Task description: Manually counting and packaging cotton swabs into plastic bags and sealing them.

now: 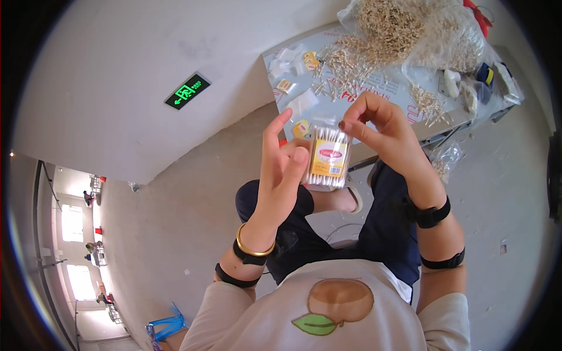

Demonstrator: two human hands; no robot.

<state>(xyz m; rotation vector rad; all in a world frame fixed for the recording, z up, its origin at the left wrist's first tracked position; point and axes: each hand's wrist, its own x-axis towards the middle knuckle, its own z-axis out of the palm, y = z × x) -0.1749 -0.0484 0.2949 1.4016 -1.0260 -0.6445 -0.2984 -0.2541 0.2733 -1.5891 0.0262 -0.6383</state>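
Note:
A clear plastic pack of cotton swabs (330, 153) with a yellow label is held upright in front of me, above my knees. My left hand (280, 169) grips its left side between thumb and bent fingers, with the index finger stretched upward. At the pack's upper right corner, my right hand (387, 130) pinches with thumb and index finger, apparently on the clear film at the top; the film itself is hard to make out. White swab tips line the top and bottom of the pack.
Beyond my hands stands a table with a printed grey sheet (374, 88). Loose cotton swabs (345, 61) lie on it, beside a large plastic bag of swabs (398, 26). Clear small bags (303, 103) and yellow labels (301, 128) are at its left. Another plastic bag (448, 159) sits below the table's edge.

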